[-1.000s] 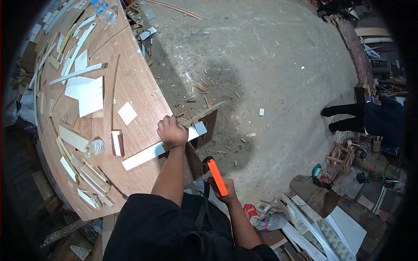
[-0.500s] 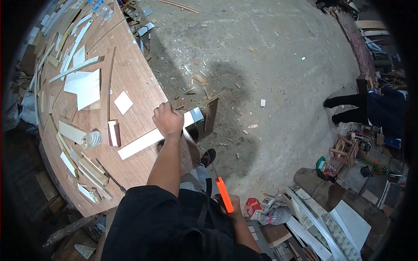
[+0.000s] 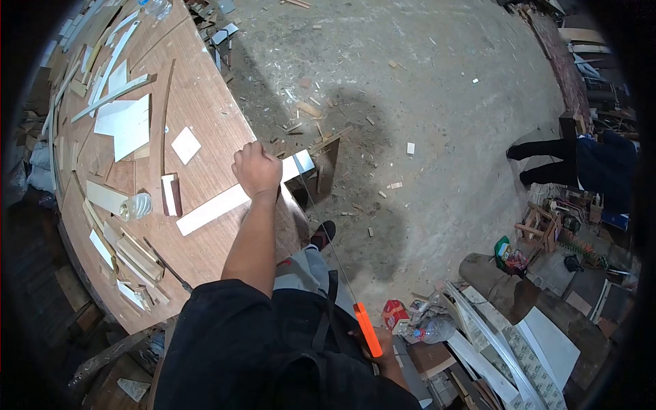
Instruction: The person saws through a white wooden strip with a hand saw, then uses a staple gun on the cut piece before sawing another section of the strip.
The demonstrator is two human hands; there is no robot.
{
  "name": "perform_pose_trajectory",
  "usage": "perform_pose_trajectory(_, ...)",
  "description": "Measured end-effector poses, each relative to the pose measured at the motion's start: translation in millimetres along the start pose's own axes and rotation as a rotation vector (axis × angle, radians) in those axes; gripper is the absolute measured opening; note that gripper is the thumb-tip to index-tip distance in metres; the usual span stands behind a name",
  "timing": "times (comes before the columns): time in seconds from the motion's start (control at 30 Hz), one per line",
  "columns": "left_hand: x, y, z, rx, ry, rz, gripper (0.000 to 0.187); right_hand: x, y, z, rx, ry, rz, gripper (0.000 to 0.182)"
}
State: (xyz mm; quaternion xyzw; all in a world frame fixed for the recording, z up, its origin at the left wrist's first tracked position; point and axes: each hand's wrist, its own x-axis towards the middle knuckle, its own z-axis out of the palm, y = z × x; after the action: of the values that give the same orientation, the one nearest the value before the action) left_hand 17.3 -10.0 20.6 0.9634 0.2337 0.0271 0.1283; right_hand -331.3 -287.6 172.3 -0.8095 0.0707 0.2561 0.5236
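Note:
A long white board (image 3: 215,209) lies slantwise on the wooden table, its right end sticking out past the edge. My left hand (image 3: 257,169) presses down on it near that edge, fingers bent over the board. Low in the view, my right hand (image 3: 387,343) is closed round the orange handle (image 3: 368,330) of a saw. The thin saw blade (image 3: 336,257) runs up and left from the handle to the overhanging end of the board. Part of my right hand is hidden behind the handle.
On the table (image 3: 205,89) lie wood strips, a white square piece (image 3: 186,145) and a clear plastic cup (image 3: 139,205). Scraps litter the floor (image 3: 437,205). Another person (image 3: 574,164) stands at the right. Boards and a plastic bottle (image 3: 437,330) are heaped at lower right.
My right hand and the orange handle have moved down and to the right. The blade now shows stretched up to the board's end. My left hand still presses on the board.

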Motion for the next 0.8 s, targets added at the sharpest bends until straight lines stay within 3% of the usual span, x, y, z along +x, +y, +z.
perform_pose_trajectory(0.23, -2, 0, -2, 0.015, -0.021, -0.021, 0.018, -40, 2, -3, 0.038, 0.050, -0.029, 0.012)
perform_pose_trajectory(0.6, 1, 3, -3, 0.032, -0.014, -0.053, 0.022, -105, -8, -14, -0.247, 0.068, 0.039, 0.006)
perform_pose_trajectory(0.8, -2, 0, 1, 0.012, 0.037, -0.051, 0.021, -136, -39, -53, -0.133, 0.287, 0.099, 0.008)
